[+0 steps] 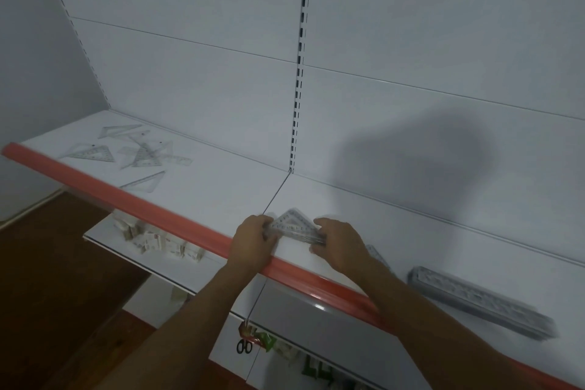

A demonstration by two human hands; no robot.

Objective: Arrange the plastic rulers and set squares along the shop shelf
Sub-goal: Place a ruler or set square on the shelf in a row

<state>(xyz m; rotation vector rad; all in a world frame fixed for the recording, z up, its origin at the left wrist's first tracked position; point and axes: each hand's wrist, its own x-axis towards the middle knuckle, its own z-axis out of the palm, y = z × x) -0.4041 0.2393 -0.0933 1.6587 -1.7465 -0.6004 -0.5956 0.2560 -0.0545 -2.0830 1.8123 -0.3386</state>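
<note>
Roughly halfway, by the look of it. At the far left of the shelf (202,190) several loose set squares (139,152) lie scattered and overlapping, not yet gathered. Near the middle, the left hand (251,242) and right hand (340,244) each grip an end of a small stack of set squares (296,226), squaring it up just behind the red shelf edge (158,210). Further right, a bundle of rulers (481,302) already lies in a tidy row.
</note>
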